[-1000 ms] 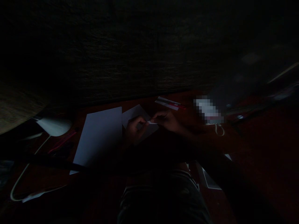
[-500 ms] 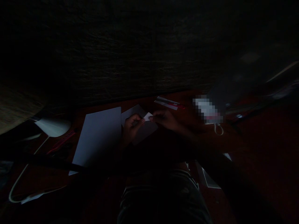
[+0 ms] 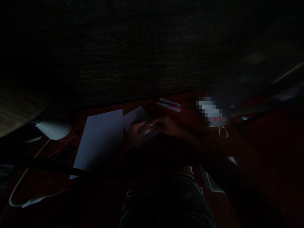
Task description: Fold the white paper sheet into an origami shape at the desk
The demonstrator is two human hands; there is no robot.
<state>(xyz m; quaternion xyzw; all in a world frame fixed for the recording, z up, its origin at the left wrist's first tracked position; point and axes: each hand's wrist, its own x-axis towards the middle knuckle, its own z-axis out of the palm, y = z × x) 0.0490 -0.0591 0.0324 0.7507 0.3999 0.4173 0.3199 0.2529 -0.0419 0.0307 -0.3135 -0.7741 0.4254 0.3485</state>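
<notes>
The scene is very dark. My left hand (image 3: pixel 137 131) and my right hand (image 3: pixel 166 125) meet over a reddish-brown table (image 3: pixel 249 148), fingers curled and pinched together on a small piece of white paper (image 3: pixel 149 129). Only a sliver of that piece shows between the fingertips. Under the hands lies a smaller white sheet (image 3: pixel 136 115). A larger white sheet (image 3: pixel 101 139) lies flat just left of my left hand.
A white card with a red stripe (image 3: pixel 171 105) lies beyond the hands. A white lamp-like object (image 3: pixel 54 129) and a white cable (image 3: pixel 21 186) sit at the left. Paper scraps (image 3: pixel 212 183) lie at the near right. A blurred white item (image 3: pixel 211 112) is at the right.
The small white piece showed as a bright flap between my fingers half a second ago; now the hands have closed together over it and sit slightly lower.
</notes>
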